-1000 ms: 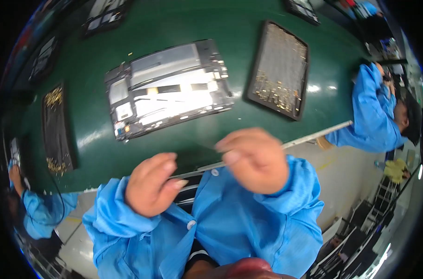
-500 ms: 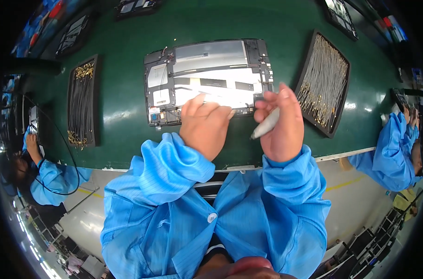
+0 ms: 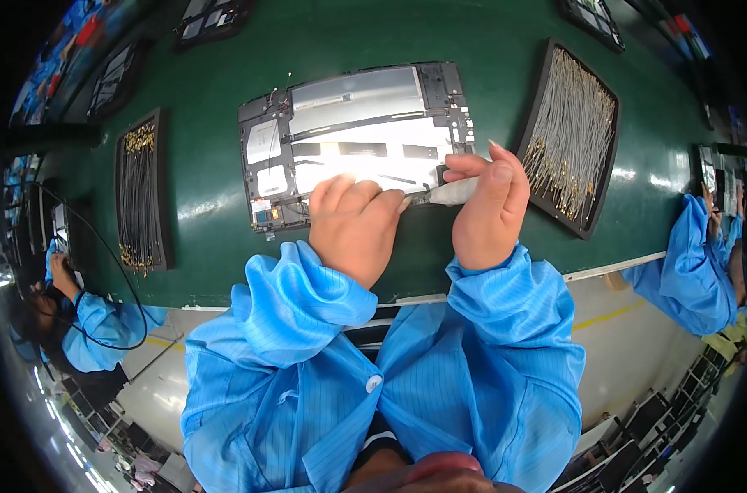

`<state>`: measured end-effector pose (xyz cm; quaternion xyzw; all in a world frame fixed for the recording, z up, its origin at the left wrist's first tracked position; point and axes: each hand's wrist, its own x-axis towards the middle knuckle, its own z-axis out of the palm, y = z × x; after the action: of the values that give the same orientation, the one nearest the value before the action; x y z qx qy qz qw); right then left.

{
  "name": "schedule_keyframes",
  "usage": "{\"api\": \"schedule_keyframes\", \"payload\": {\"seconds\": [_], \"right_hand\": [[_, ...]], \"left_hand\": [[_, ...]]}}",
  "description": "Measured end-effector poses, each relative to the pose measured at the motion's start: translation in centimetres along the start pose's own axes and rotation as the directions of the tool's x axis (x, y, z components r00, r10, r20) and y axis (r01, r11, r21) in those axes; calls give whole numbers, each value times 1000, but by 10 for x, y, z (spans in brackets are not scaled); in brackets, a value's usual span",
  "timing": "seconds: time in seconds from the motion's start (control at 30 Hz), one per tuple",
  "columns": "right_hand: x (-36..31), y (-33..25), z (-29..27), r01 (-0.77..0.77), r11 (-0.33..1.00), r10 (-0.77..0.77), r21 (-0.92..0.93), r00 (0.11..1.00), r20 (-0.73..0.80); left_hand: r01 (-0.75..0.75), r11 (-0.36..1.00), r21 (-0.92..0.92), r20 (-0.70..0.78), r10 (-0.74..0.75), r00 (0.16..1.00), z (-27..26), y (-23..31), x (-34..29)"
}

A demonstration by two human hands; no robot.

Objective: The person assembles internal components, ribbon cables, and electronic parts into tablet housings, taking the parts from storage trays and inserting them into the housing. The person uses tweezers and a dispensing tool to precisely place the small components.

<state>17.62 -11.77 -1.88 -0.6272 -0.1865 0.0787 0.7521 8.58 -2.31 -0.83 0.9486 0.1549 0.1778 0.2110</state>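
Note:
An opened tablet-like device point(image 3: 353, 103) lies on the green table in front of me, its silver plate, bright white panel and dark inner frame showing. My left hand point(image 3: 355, 226) rests on its near edge, fingers bent and pressed together; whatever lies under the fingertips is hidden. In my right hand point(image 3: 490, 209) is a slim tool with a white, wrapped-looking handle point(image 3: 453, 193), pinched between thumb and fingers. Its thin dark tip points left and meets the device's near edge, close to my left thumb. The exact kind of tool does not show.
Trays of thin cables with gold-coloured ends stand on both sides: dark cables in the left tray point(image 3: 143, 197), grey ones in the right tray point(image 3: 571, 135). More opened devices point(image 3: 209, 20) lie at the far edge. People in blue sleeves point(image 3: 690, 263) sit at either side.
My right hand has turned and brought the tool's tip up to the device's near edge. The device appears slightly further left in view. My left hand stays on its edge.

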Motion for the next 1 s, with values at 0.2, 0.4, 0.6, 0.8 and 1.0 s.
{"api": "schedule_keyframes", "payload": {"seconds": [0.2,0.4,0.6,0.8,1.0], "right_hand": [[0,5,0,103,993,-99,-66,993,62],[-1,6,-3,182,978,-167,-105,976,138],[11,-14,6,394,835,-218,-385,878,426],[11,-8,11,468,783,-264,-410,846,463],[8,-19,-6,-272,962,273,-17,956,112]], "left_hand": [[15,998,54,45,-17,999,-4,3,2],[26,999,28,35,-27,999,-3,4,2],[-23,998,58,-47,26,999,-1,-1,1],[-56,996,74,58,52,997,-9,-11,-1],[-46,985,165,64,35,997,-50,-44,-26]]}}
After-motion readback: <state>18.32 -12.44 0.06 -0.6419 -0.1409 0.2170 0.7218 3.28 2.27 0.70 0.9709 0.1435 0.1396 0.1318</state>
